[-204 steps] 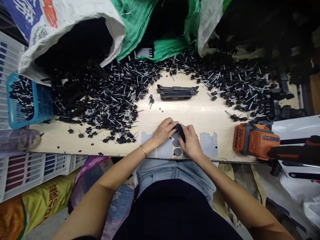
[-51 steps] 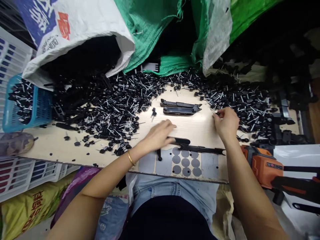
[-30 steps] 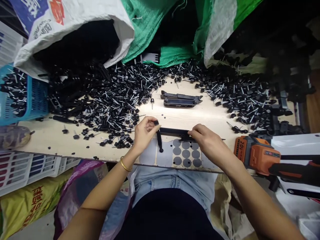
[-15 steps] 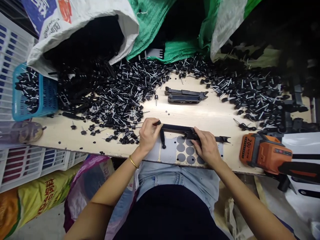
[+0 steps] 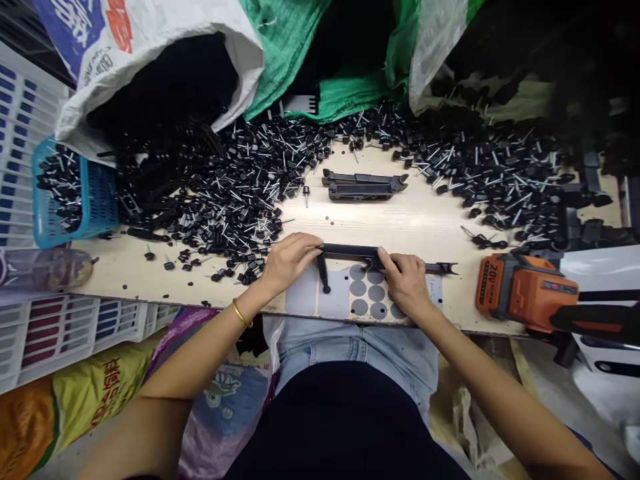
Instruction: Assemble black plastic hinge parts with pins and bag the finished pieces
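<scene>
A long black plastic bracket (image 5: 350, 251) lies across the front of the wooden table (image 5: 430, 227), with a short arm hanging down at its left end. My left hand (image 5: 287, 259) is closed at that left end, fingers pinched on the bracket's tip. My right hand (image 5: 406, 281) grips the bracket's middle, and a thin pronged end sticks out to the right. Under the bracket lies a grey sheet with round grey pads (image 5: 367, 299).
Heaps of black-headed screws (image 5: 235, 193) cover the left and far right of the table. Two finished brackets (image 5: 363, 185) lie at the middle back. An orange cordless drill (image 5: 525, 293) rests at the right edge. A blue basket (image 5: 100, 200) and open sacks stand at the back left.
My right hand came back from the screw heap on the right to the bracket's middle. My left hand moved to the bracket's left end and pinched there. The bracket stays near the front edge.
</scene>
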A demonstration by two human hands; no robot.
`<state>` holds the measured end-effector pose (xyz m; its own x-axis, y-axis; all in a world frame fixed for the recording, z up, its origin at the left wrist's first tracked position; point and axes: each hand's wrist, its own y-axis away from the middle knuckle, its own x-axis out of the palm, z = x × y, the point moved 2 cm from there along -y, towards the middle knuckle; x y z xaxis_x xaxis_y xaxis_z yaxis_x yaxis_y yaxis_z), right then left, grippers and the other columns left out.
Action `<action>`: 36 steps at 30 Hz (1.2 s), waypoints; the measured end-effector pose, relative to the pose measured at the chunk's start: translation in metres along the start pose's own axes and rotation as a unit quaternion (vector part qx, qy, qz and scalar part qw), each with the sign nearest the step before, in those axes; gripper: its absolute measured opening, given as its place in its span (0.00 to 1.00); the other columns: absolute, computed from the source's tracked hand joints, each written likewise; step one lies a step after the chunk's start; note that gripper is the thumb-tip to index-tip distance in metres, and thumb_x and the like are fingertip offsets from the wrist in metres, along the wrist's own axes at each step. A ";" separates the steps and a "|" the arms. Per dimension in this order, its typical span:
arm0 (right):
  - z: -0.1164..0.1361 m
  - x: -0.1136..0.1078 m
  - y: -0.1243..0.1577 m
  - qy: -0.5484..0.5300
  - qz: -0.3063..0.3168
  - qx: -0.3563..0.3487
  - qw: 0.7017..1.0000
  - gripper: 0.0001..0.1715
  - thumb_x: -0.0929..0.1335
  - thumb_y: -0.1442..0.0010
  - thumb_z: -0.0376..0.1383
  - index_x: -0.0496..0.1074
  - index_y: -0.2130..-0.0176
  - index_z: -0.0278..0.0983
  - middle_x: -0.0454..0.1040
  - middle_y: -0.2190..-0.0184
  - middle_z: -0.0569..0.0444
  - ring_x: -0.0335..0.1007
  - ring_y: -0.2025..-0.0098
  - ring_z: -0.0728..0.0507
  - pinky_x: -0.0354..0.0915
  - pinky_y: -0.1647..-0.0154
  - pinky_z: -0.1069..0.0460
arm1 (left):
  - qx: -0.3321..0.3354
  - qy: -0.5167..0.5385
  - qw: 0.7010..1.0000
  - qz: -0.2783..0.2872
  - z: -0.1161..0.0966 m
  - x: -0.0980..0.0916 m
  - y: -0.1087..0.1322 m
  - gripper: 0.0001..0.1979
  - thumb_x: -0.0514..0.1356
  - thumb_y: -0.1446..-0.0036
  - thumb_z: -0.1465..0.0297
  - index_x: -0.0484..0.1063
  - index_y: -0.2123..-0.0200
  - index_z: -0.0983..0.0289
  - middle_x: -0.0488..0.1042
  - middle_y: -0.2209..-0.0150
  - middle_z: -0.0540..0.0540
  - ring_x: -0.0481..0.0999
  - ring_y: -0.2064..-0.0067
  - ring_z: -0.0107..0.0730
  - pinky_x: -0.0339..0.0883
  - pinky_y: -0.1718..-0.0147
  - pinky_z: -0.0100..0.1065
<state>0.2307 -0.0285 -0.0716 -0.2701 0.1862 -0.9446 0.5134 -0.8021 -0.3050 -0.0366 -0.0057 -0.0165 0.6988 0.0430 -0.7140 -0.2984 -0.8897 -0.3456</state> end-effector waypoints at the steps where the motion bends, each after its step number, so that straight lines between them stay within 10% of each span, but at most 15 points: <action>1: -0.001 0.000 0.000 -0.003 0.003 -0.009 1.000 0.45 0.59 0.40 0.23 0.35 0.32 0.43 0.70 0.62 0.49 0.62 0.61 0.42 0.56 0.57 0.47 | -0.058 0.000 0.998 0.003 -0.003 0.003 0.002 0.12 0.61 0.42 0.66 0.69 0.56 0.64 0.77 0.62 0.55 0.78 0.61 0.32 0.73 0.60 0.34; 6: -0.010 0.004 0.001 -0.024 0.014 -0.019 0.999 0.43 0.59 0.40 0.24 0.38 0.32 0.42 0.70 0.60 0.47 0.61 0.60 0.41 0.55 0.56 0.45 | -0.333 -0.086 0.934 0.099 -0.024 0.038 0.026 0.34 0.62 0.45 0.62 0.54 0.40 0.71 0.76 0.60 0.62 0.78 0.62 0.42 0.73 0.64 0.39; 16: 0.009 -0.037 -0.049 -0.041 0.055 -0.051 0.996 0.36 0.63 0.38 0.40 0.49 0.35 0.40 0.63 0.49 0.40 0.60 0.48 0.34 0.58 0.52 0.41 | -0.353 -0.114 0.916 0.155 -0.031 0.040 0.022 0.33 0.55 0.40 0.64 0.49 0.35 0.70 0.71 0.46 0.66 0.76 0.52 0.47 0.70 0.57 0.40; 24: 0.056 0.012 -0.094 -0.043 0.149 -0.146 0.977 0.31 0.57 0.36 0.30 0.51 0.35 0.34 0.70 0.55 0.41 0.64 0.56 0.38 0.63 0.58 0.45 | -0.386 -0.114 0.882 0.246 -0.028 0.037 0.028 0.38 0.52 0.38 0.60 0.38 0.32 0.69 0.79 0.63 0.61 0.79 0.60 0.45 0.69 0.62 0.38; 36: 0.055 0.009 -0.091 -0.002 0.104 -0.150 0.983 0.43 0.59 0.38 0.27 0.34 0.31 0.42 0.71 0.58 0.47 0.60 0.63 0.40 0.60 0.66 0.48 | -0.401 -0.089 0.876 0.252 -0.025 0.041 0.021 0.37 0.51 0.37 0.63 0.37 0.32 0.69 0.79 0.65 0.59 0.80 0.62 0.43 0.69 0.62 0.37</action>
<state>0.1368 0.0157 -0.0461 -0.1363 0.0338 -0.9901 0.7751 -0.6188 -0.1278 0.0021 -0.0338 -0.0373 0.4763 -0.4402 -0.7612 0.0633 -0.8462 0.5291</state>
